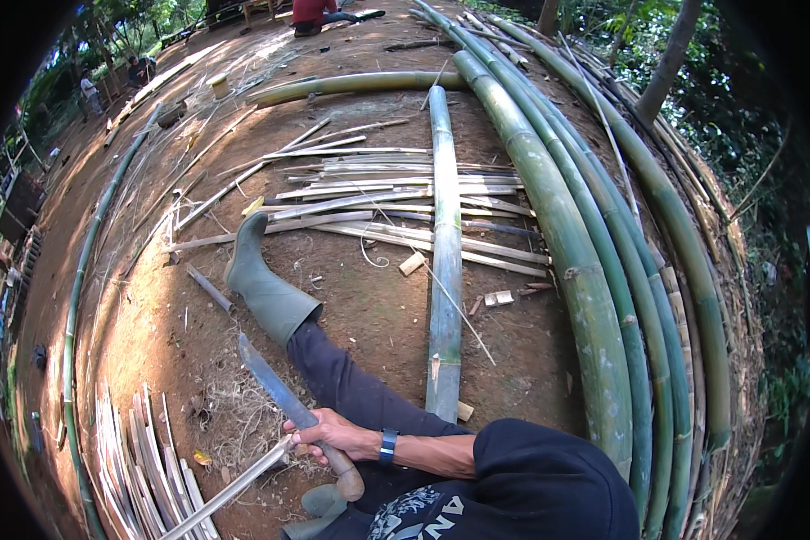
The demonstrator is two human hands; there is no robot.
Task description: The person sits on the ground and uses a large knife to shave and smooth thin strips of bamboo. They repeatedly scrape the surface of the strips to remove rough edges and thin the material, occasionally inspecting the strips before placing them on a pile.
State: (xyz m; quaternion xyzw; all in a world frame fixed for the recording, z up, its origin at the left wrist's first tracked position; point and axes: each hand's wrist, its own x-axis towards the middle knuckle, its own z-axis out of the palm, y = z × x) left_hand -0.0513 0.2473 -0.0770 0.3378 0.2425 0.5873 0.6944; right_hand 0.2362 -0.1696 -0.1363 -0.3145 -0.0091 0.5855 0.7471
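My right hand [346, 438] is closed around the wooden handle of a machete [274, 382], whose blade points up and left beside my outstretched leg. A pale split bamboo strip [229, 490] rises from the lower edge, and its upper end meets the fingers of this hand; I cannot tell whether they grip it too. My left hand is out of sight. A bundle of split strips [144, 477] lies at lower left. Ahead of me, a thick green bamboo pole [445, 252] rests across a layer of split strips [360, 193].
Several long green bamboo poles [571, 270] curve along the right side. One thin pole [72, 333] runs down the left. My rubber boot [274, 292] stretches forward over brown soil. Short offcuts [499, 298] lie near the pole. A person in red [310, 13] is far off.
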